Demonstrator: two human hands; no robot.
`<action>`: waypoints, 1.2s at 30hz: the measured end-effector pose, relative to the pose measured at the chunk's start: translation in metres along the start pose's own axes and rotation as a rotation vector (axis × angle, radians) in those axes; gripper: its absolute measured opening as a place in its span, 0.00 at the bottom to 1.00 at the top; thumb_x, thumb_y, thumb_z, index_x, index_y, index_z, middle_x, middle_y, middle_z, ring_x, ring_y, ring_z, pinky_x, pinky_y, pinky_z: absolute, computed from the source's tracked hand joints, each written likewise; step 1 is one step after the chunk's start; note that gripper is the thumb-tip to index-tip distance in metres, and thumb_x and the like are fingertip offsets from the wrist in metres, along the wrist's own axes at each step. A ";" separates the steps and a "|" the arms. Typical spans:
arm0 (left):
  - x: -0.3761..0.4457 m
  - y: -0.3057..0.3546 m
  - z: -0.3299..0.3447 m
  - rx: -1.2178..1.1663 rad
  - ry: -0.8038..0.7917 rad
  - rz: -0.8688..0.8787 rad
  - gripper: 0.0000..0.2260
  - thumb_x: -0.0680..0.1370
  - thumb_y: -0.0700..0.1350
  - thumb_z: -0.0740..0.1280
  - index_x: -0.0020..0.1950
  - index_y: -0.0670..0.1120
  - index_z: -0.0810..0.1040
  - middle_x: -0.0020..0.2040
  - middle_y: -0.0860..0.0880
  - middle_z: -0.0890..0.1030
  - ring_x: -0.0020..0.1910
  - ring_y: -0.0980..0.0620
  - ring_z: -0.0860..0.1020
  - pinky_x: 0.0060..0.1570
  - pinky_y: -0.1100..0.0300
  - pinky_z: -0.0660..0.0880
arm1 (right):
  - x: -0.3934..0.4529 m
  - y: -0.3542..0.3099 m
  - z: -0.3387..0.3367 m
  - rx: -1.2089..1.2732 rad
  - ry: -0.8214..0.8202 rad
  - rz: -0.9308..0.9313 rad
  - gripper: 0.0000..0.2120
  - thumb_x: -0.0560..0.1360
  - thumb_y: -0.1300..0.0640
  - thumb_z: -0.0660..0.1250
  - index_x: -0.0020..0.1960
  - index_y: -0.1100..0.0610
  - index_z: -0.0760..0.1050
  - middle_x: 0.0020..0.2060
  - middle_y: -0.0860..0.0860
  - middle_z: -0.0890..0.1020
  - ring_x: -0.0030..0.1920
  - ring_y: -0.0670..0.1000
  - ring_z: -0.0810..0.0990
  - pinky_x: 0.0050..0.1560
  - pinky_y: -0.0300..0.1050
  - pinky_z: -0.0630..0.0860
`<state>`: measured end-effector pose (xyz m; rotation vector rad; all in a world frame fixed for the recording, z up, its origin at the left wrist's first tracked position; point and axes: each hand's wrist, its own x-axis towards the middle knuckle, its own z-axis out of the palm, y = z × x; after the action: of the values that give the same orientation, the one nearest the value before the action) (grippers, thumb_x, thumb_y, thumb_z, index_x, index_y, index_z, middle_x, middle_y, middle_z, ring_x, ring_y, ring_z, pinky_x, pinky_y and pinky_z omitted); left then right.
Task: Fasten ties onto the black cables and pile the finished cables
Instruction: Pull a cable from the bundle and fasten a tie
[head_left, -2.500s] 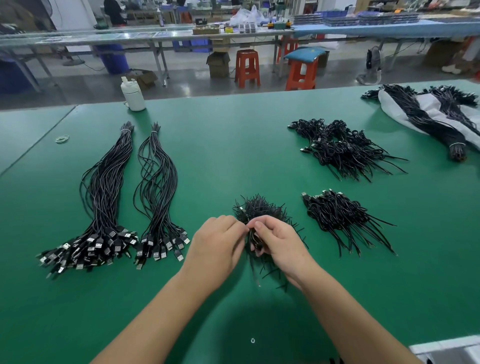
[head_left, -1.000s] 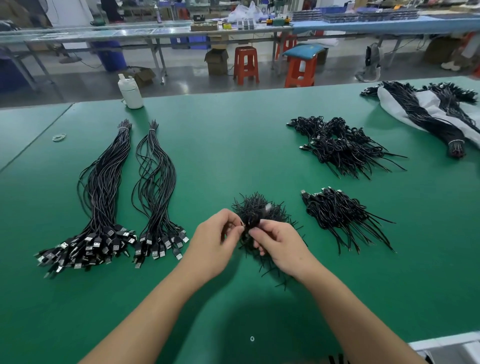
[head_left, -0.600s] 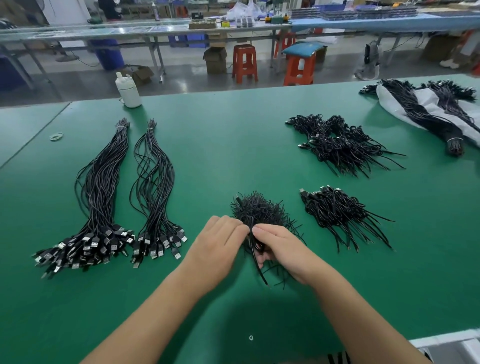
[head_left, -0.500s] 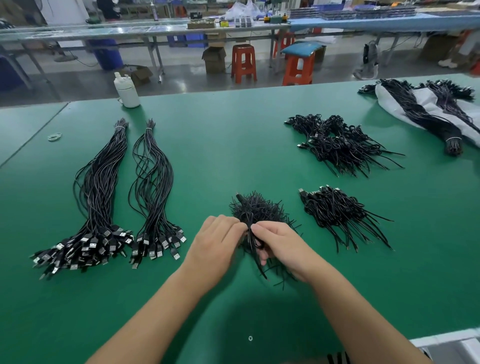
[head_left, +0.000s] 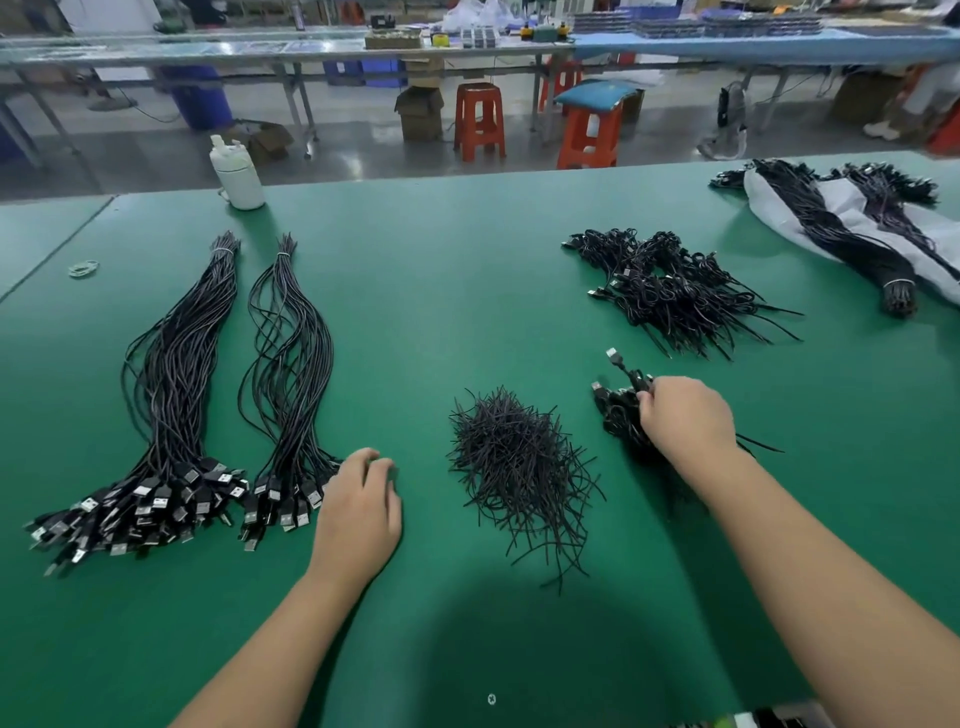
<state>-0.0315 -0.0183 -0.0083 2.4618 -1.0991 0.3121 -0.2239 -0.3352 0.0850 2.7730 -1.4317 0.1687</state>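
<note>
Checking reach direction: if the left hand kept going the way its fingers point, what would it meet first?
Probably the plug ends of the nearer straight cable bundle: the left hand points up-left, fingertips almost at them.

Evenly and brightly lit from overhead, with no harsh glare. Soft broad shadow on the green worktop (head_left: 467, 291) near the bottom centre, between the forearms; fainter shadows under the left hand (head_left: 358, 512) and right hand (head_left: 683, 415). Mild sheen on the grey floor (head_left: 358, 150) beyond. Strong wide-angle bending at the edges: far worktop edge bowed, background benches curved. Sharp in the middle, softer toward the corners and the far background. Slight blur on the left fingertips.
</note>
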 end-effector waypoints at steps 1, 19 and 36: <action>0.000 -0.001 0.001 -0.010 0.012 0.000 0.10 0.73 0.36 0.70 0.54 0.39 0.80 0.56 0.42 0.76 0.52 0.44 0.77 0.52 0.50 0.75 | 0.002 0.003 0.005 -0.057 -0.013 0.002 0.18 0.83 0.52 0.59 0.37 0.58 0.72 0.38 0.54 0.81 0.34 0.56 0.76 0.31 0.43 0.68; -0.003 -0.007 0.009 0.114 0.083 0.036 0.12 0.74 0.46 0.58 0.49 0.46 0.79 0.52 0.50 0.78 0.54 0.48 0.73 0.51 0.52 0.66 | -0.051 -0.050 0.054 0.391 0.050 -0.123 0.11 0.82 0.51 0.61 0.55 0.56 0.77 0.47 0.49 0.75 0.40 0.46 0.76 0.37 0.39 0.74; 0.028 -0.051 -0.040 0.117 0.059 -0.518 0.15 0.76 0.45 0.68 0.61 0.43 0.77 0.56 0.41 0.77 0.56 0.40 0.71 0.54 0.46 0.70 | -0.067 -0.047 0.094 0.429 0.114 -0.135 0.21 0.82 0.47 0.57 0.66 0.59 0.73 0.62 0.54 0.75 0.64 0.53 0.72 0.66 0.53 0.69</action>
<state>0.0240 0.0120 0.0227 2.7073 -0.3991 0.2884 -0.2157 -0.2593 -0.0142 3.1116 -1.3062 0.6954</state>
